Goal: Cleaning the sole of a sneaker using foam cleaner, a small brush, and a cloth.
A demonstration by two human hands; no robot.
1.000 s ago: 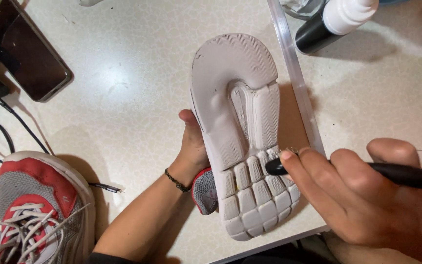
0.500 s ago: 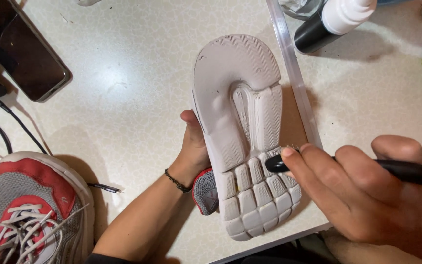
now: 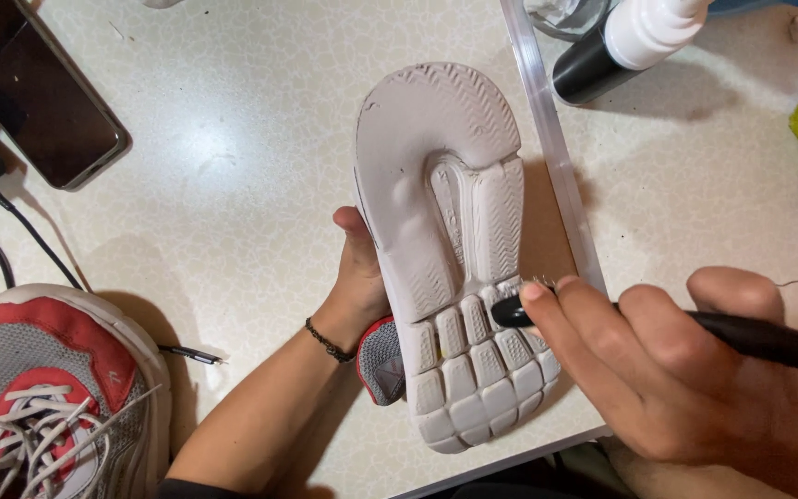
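At the centre of the frame, the left hand point(image 3: 359, 277) clamps the upturned shoe point(image 3: 450, 249), sole up, its long axis running top to bottom. From the right, the right hand point(image 3: 667, 370), fingers pinched around a black brush point(image 3: 741, 337), presses the brush's tip onto the forefoot grooves.

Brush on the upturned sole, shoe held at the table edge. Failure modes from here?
1. The left hand grips only one side of the shoe, so brush pressure may twist it.
2. The toe overhangs the table edge; a slip may drop it.
3. The spray bottle could get knocked.
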